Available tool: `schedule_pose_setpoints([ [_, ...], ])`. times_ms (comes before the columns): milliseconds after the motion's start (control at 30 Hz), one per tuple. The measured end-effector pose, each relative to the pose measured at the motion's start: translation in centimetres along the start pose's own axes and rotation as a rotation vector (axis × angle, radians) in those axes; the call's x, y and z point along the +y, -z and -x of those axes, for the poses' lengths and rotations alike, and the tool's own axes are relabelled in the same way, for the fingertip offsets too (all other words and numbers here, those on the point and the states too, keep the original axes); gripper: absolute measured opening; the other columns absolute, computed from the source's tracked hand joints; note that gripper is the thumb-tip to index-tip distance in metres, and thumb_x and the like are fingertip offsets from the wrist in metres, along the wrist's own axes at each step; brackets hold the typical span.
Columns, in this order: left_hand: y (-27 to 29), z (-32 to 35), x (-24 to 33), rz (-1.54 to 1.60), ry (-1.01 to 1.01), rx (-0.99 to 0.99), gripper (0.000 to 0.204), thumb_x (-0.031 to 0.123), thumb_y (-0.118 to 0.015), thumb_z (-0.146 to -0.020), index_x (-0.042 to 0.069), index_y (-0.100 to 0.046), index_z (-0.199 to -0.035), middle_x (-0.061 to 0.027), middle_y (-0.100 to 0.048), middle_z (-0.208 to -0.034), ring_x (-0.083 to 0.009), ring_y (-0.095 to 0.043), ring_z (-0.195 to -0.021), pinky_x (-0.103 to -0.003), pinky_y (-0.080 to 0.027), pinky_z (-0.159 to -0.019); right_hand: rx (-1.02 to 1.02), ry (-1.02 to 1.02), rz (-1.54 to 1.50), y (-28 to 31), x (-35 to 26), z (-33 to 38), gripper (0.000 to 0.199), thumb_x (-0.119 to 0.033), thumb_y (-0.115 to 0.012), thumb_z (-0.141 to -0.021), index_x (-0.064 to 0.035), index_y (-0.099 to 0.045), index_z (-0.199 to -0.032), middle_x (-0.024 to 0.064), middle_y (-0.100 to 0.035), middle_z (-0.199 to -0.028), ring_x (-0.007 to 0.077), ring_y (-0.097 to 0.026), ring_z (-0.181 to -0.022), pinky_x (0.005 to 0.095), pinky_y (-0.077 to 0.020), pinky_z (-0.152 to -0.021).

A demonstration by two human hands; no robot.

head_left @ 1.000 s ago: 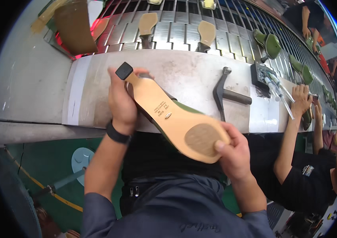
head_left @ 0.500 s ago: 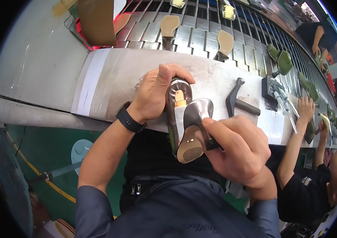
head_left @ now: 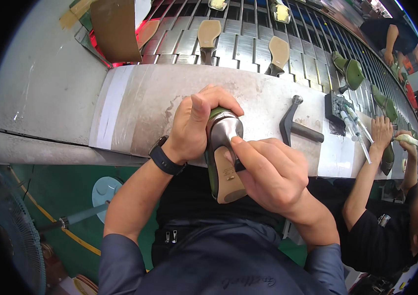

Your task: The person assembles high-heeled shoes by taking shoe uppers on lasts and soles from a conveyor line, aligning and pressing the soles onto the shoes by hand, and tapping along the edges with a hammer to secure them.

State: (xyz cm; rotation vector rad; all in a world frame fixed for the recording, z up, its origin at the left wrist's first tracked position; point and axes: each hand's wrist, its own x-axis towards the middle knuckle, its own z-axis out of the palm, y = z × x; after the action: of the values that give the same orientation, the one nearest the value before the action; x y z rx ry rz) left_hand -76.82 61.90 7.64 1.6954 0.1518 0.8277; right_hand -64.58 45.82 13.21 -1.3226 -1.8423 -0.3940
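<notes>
Over the bench's near edge, my left hand (head_left: 194,123) is wrapped round the heel end of a green shoe (head_left: 212,174), bottom side up. A tan shoe sole with a metallic grey heel (head_left: 227,129) lies against the shoe's underside and covers it. The fingers and thumb of my right hand (head_left: 280,174) are closed on the narrow part of the heel; its dark tip is partly hidden by them. To the right on the bench lies a hammer (head_left: 287,123), apart from both hands.
A slatted metal conveyor (head_left: 241,42) behind the bench (head_left: 159,81) carries soles and green shoes. A black holder (head_left: 333,110) with syringe-like tubes (head_left: 356,125) stands right. A co-worker's hand (head_left: 382,132) rests near it. A brown board (head_left: 115,32) stands back left; a fan (head_left: 14,236) is lower left.
My right hand has brought the heeled sole onto the shoe's underside, hiding the opening and pale inner patch that showed before. My left hand keeps its hold on the shoe.
</notes>
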Motion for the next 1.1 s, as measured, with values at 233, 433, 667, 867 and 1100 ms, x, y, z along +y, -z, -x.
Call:
schedule_pose_setpoints([
  [233, 0.3, 0.2, -0.2, 0.017, -0.006, 0.008, 0.096, 0.071, -0.013, -0.111, 0.000, -0.076, -0.097, -0.0102, -0.070, -0.095, -0.0227, -0.061, -0.091, -0.035, -0.047, -0.089, -0.068, -0.058, -0.045, 0.0, -0.2, -0.3, 0.045, 0.010, -0.082, -0.067, 0.0093, -0.074, -0.111, 0.0122, -0.069, -0.083, 0.0236, -0.068, -0.065, 0.0331, -0.0527, -0.055],
  [433, 1.4, -1.1, 0.5, 0.082, 0.161, -0.029, 0.075, 0.060, -0.035, -0.114, -0.003, -0.074, -0.101, -0.0072, -0.070, -0.094, -0.0155, -0.064, -0.088, -0.030, -0.050, -0.082, -0.012, -0.010, 0.033, -1.5, 1.8, -0.9, 0.034, -0.001, -0.076, -0.073, 0.0054, -0.074, -0.107, 0.0063, -0.064, -0.077, 0.0207, -0.064, -0.062, 0.0340, -0.0501, -0.055],
  [667, 1.3, -3.1, -1.3, 0.164, 0.246, -0.060, 0.031, 0.025, -0.064, -0.109, -0.004, -0.072, -0.109, -0.0055, -0.073, -0.098, -0.0109, -0.070, -0.089, -0.025, -0.055, -0.081, -0.052, -0.305, -0.087, -2.0, 4.5, -1.4, 0.030, -0.009, -0.088, -0.078, -0.0033, -0.075, -0.105, 0.0090, -0.071, -0.083, 0.0241, -0.067, -0.067, 0.0330, -0.0531, -0.060],
  [867, 0.4, -3.3, -1.2, 0.106, 0.275, 0.004, 0.029, 0.025, -0.069, -0.107, -0.004, -0.075, -0.106, -0.0055, -0.075, -0.096, -0.0103, -0.070, -0.092, -0.026, -0.056, -0.083, -0.176, -0.889, -0.395, -1.8, 4.8, -0.1, 0.042, -0.025, -0.090, -0.088, 0.0025, -0.075, -0.116, 0.0035, -0.069, -0.083, 0.0093, -0.058, -0.071, 0.0271, -0.0492, -0.063],
  [1100, 0.3, -3.2, -1.6, 0.071, 0.210, 0.051, 0.028, 0.025, -0.072, -0.104, -0.003, -0.077, -0.104, -0.0036, -0.075, -0.091, -0.0087, -0.066, -0.081, -0.026, -0.054, -0.075, -0.326, -1.016, -0.634, -3.0, 5.2, -1.1, 0.048, -0.029, -0.088, -0.091, 0.0095, -0.072, -0.115, 0.0062, -0.074, -0.089, 0.0083, -0.065, -0.080, 0.0267, -0.0540, -0.072],
])
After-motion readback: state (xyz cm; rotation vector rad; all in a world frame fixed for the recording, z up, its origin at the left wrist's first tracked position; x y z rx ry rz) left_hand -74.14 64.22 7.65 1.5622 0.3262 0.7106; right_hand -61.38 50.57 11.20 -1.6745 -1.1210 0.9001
